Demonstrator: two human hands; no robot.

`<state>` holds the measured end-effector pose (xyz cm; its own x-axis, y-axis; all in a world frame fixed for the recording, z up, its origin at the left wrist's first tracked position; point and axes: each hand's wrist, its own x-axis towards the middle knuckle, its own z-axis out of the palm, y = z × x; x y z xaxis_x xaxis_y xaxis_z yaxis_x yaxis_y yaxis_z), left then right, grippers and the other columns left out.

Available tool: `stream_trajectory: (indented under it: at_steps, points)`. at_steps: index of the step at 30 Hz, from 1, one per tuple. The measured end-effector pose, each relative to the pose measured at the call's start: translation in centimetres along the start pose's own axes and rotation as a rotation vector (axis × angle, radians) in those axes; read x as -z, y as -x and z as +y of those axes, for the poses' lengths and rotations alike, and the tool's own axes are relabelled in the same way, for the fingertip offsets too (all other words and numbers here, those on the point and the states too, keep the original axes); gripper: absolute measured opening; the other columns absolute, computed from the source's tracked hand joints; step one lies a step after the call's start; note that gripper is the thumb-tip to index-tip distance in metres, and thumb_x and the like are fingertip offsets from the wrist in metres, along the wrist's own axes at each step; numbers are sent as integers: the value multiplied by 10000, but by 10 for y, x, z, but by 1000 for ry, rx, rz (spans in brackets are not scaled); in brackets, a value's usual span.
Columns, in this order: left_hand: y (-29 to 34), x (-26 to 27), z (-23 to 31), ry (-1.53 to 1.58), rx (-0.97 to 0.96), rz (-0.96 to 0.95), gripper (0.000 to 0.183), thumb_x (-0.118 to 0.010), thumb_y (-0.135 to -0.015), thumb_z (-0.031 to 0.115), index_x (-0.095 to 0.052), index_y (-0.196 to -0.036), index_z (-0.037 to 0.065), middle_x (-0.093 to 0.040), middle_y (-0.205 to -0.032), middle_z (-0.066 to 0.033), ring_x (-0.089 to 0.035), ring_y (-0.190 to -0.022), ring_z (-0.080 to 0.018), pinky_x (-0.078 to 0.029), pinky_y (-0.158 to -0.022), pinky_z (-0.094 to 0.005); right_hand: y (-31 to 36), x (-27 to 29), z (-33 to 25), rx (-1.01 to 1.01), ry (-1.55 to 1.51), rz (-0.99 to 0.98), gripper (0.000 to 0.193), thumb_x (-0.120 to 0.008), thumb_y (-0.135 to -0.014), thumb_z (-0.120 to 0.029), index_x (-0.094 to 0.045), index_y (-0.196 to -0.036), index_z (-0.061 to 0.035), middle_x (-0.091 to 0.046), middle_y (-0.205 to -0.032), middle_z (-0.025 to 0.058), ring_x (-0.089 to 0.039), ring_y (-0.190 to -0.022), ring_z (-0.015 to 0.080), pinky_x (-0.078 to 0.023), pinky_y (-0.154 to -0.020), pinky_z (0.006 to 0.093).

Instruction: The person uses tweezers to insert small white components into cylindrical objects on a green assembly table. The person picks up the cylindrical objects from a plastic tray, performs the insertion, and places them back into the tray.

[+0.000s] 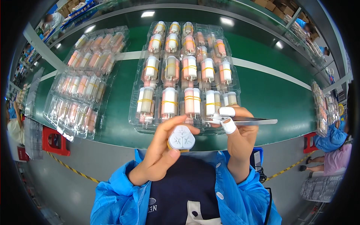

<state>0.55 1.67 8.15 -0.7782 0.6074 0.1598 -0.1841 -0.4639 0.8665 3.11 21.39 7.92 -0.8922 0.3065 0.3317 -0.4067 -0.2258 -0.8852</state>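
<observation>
My left hand (159, 153) is closed around a bundle of three cylinders (182, 138), its white three-lobed end facing up and a bit of yellow band showing below. In my right hand (242, 140), thumb and forefinger wear white finger covers and pinch metal tweezers (258, 121). The tweezers' tips point left, toward the bundle but apart from it; a small pale bit near the tips is too small to name. Just beyond both hands lies a clear plastic tray (134, 119) with rows of banded white, pink and grey cylinder bundles (170, 101).
A second clear tray (52, 110) of similar bundles lies at the left on the green conveyor belt (262, 90). More trays (320, 108) sit at the far right. Red stools (55, 141) stand below the belt's edge. Other people work at both sides.
</observation>
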Motion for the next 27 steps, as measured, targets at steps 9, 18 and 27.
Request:
stream_trajectory:
  at_steps: [9,18,27]
  points:
    - [-5,12,-21,-828,-452,8,477,-631,-772,-60,-420,-1199,-23,-449,-1163,-192,-517,-1029,-233,-440,-888,-326,17,-19,-12,220,160,-40,208,-697,-778,9,-635,-973,54,-654,-921,178,-651,-785,201,-531,-674,287]
    - [-6,12,-25,-855,-557,92,558,-688,-653,-96,-495,-1167,3,-506,-1131,-196,-548,-989,-307,-477,-803,-343,12,-29,-17,204,281,-121,184,-714,-765,-4,-659,-935,43,-669,-848,169,-655,-756,199,-521,-657,280]
    - [-8,11,-22,-923,-578,91,578,-695,-635,-113,-509,-1169,4,-506,-1127,-194,-550,-977,-313,-474,-801,-344,12,-26,-10,172,249,-113,190,-706,-785,-8,-660,-964,31,-665,-870,146,-642,-763,173,-506,-660,266]
